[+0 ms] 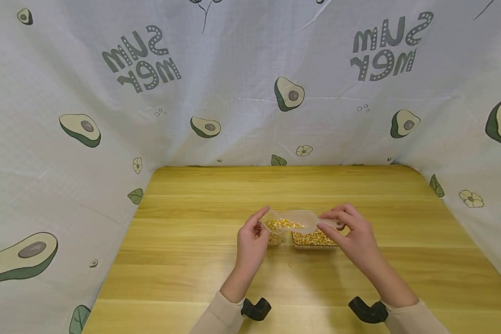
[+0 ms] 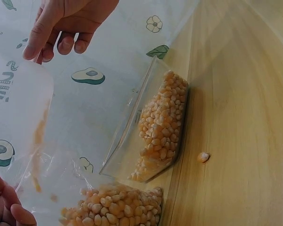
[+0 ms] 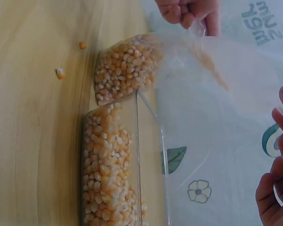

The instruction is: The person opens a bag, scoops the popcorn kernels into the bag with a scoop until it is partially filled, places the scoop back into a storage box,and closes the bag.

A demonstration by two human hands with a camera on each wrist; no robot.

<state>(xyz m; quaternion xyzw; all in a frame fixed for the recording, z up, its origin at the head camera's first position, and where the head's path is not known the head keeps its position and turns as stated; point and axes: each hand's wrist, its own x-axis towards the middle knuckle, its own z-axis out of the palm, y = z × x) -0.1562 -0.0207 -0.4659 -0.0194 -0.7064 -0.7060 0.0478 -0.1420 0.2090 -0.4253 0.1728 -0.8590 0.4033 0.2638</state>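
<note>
My left hand (image 1: 252,242) pinches the upper edge of a clear plastic bag (image 3: 127,66) whose lower part is filled with corn kernels. In my right hand (image 1: 357,235) is the handle of a translucent white scoop (image 1: 302,217), its mouth tipped toward the bag's opening. Yellow kernels (image 1: 290,224) lie along the scoop, and in the left wrist view some blur as they fall from its tip into the bag. Right beside the bag stands a clear rectangular container (image 1: 315,247) with many corn kernels inside, partly beneath the scoop and right hand.
A loose kernel (image 2: 203,157) lies on the wooden table (image 1: 183,260) in front of the container, and another kernel (image 3: 82,45) is near the bag. A white curtain (image 1: 242,74) with avocado prints surrounds the table at the back and sides.
</note>
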